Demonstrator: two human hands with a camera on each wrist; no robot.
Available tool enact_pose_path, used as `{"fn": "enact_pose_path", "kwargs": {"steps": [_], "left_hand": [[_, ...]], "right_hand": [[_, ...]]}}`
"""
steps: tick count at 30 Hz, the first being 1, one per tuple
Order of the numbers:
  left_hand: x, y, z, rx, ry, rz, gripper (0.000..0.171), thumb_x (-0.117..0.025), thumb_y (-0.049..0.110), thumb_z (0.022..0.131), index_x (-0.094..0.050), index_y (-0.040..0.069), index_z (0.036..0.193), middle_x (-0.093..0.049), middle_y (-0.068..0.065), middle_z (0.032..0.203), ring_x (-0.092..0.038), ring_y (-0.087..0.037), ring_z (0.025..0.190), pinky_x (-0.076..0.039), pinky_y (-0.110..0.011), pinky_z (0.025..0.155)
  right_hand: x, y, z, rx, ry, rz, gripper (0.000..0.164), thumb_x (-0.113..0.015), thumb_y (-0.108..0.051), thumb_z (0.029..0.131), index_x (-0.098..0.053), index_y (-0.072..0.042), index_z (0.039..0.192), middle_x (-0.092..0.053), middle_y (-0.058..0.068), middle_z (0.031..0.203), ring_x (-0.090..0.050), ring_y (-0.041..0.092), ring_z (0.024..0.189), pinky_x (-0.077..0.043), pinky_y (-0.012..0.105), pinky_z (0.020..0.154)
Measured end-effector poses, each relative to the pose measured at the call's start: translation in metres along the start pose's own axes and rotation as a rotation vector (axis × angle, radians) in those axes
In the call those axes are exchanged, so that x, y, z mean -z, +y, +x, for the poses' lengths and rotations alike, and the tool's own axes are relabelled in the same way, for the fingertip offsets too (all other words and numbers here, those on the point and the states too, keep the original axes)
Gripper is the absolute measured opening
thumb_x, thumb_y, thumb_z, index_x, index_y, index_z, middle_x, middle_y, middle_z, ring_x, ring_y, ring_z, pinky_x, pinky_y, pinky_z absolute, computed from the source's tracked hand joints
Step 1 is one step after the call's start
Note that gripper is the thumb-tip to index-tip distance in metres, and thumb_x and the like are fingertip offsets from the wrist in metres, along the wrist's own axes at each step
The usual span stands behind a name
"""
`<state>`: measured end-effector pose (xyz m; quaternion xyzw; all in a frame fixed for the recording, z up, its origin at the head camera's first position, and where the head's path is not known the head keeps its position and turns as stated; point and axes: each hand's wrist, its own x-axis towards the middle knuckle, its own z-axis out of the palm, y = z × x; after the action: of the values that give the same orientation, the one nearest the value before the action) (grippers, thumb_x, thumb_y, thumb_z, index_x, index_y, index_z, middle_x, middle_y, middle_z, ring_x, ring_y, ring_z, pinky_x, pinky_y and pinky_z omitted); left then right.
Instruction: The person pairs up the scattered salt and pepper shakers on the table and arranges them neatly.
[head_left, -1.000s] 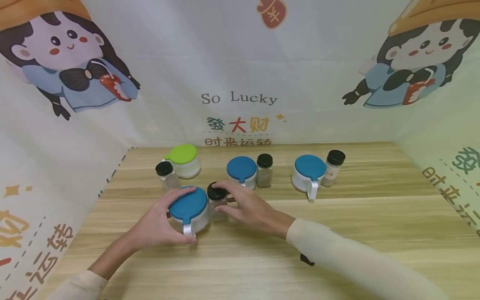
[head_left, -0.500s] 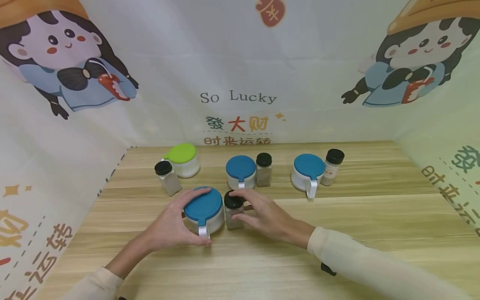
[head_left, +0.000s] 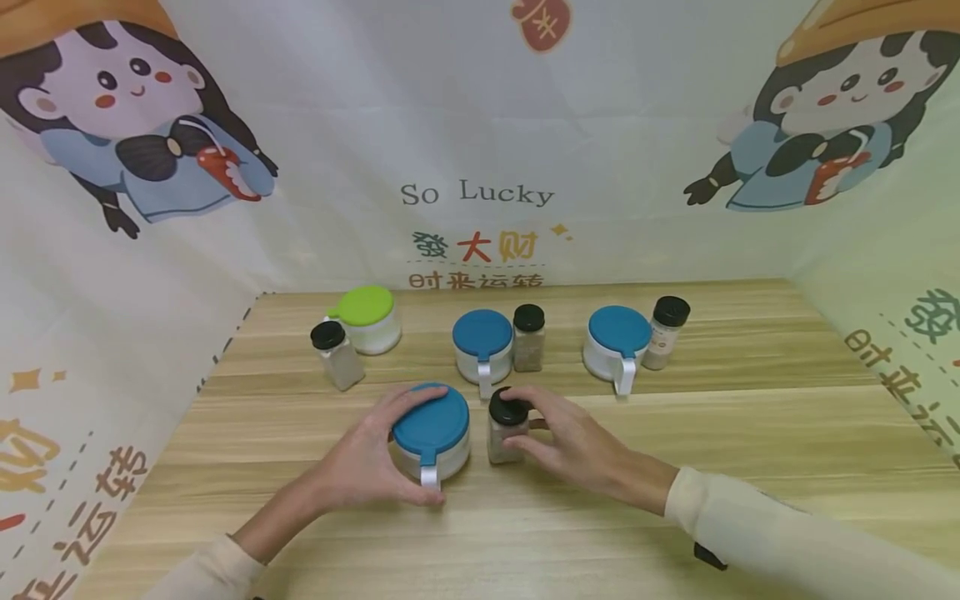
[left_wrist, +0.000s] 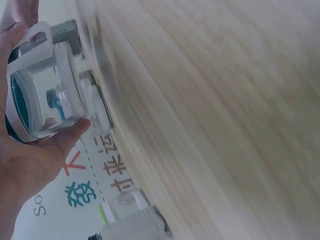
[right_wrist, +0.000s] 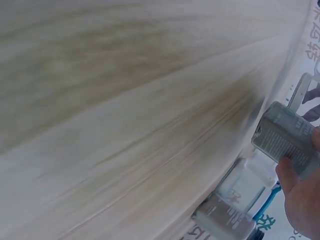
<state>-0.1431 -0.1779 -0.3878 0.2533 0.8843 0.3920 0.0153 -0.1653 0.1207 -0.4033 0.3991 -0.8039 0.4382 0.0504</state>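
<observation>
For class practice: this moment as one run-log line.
left hand: grips blue-lidded seasoning jar | right hand: holds black-capped spice bottle | behind: green-lidded jar, two blue-lidded jars, three black-capped bottles

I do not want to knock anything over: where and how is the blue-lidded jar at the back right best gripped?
Probably best by the white handle of the jar, coming from the near side: the handle juts toward the camera, while the black-capped shaker stands close at its right, leaving little room there.
</observation>
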Motion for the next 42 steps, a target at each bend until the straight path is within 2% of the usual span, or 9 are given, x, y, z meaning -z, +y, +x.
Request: {"fn": "enact_pose_path", "kwargs": {"steps": [9,17,24,31,35,38,42], "left_hand": [[-0.02,0.011,0.009,-0.045,-0.018,-0.004,0.11,-0.1,0.041,0.059,-0.042,0.038,0.153,-0.039,-0.004,0.15,-0.051,-0.03,0.128,-0.044,-0.055,0.102],[-0.045,0.024,0.022,-0.076,-0.062,-0.018,0.109,-0.099,0.042,0.061,-0.041,0.039,0.153,-0.038,0.001,0.151,-0.05,-0.027,0.13,-0.045,-0.053,0.102],[-0.064,0.038,0.036,-0.094,-0.095,0.023,0.107,-0.096,0.052,0.062,-0.04,0.043,0.153,-0.037,-0.002,0.153,-0.052,-0.025,0.128,-0.047,-0.049,0.101],[-0.082,0.048,0.049,-0.129,-0.122,0.041,0.107,-0.094,0.053,0.064,-0.037,0.041,0.155,-0.04,-0.002,0.149,-0.053,-0.023,0.125,-0.049,-0.045,0.1],[-0.09,0.052,0.053,-0.116,-0.125,0.049,0.107,-0.093,0.054,0.065,-0.037,0.04,0.155,-0.04,-0.003,0.149,-0.054,-0.023,0.124,-0.049,-0.045,0.1],[-0.094,0.055,0.058,-0.116,-0.122,0.061,0.107,-0.092,0.055,0.065,-0.037,0.039,0.156,-0.041,-0.003,0.149,-0.054,-0.024,0.125,-0.049,-0.044,0.1],[-0.1,0.063,0.068,-0.139,-0.124,0.086,0.108,-0.092,0.056,0.065,-0.037,0.036,0.156,-0.042,-0.005,0.148,-0.055,-0.023,0.124,-0.05,-0.042,0.098]], "right_hand": [[0.014,0.002,-0.023,-0.015,0.045,-0.026,0.056,-0.077,-0.004,0.09,-0.05,-0.004,0.14,-0.056,0.013,0.137,-0.059,0.024,0.12,-0.055,0.03,0.09],[0.035,0.005,-0.046,-0.079,0.087,-0.034,0.057,-0.077,0.002,0.088,-0.051,-0.003,0.138,-0.056,0.014,0.136,-0.059,0.026,0.121,-0.055,0.034,0.091],[0.049,0.009,-0.06,-0.082,0.127,-0.055,0.057,-0.077,0.008,0.085,-0.051,0.0,0.136,-0.056,0.016,0.133,-0.059,0.029,0.118,-0.055,0.035,0.09],[0.062,0.012,-0.074,-0.081,0.148,-0.123,0.06,-0.076,0.01,0.085,-0.05,-0.001,0.137,-0.056,0.016,0.133,-0.058,0.03,0.119,-0.056,0.036,0.089],[0.071,0.015,-0.083,-0.068,0.169,-0.158,0.062,-0.077,0.011,0.083,-0.051,-0.002,0.137,-0.058,0.014,0.132,-0.059,0.027,0.119,-0.057,0.037,0.087],[0.079,0.016,-0.088,-0.061,0.185,-0.181,0.064,-0.078,0.013,0.081,-0.052,-0.003,0.137,-0.06,0.013,0.13,-0.059,0.02,0.118,-0.057,0.036,0.085],[0.09,0.018,-0.094,-0.051,0.197,-0.193,0.067,-0.078,0.016,0.079,-0.051,-0.001,0.137,-0.061,0.013,0.128,-0.056,0.009,0.119,-0.056,0.028,0.086]]}}
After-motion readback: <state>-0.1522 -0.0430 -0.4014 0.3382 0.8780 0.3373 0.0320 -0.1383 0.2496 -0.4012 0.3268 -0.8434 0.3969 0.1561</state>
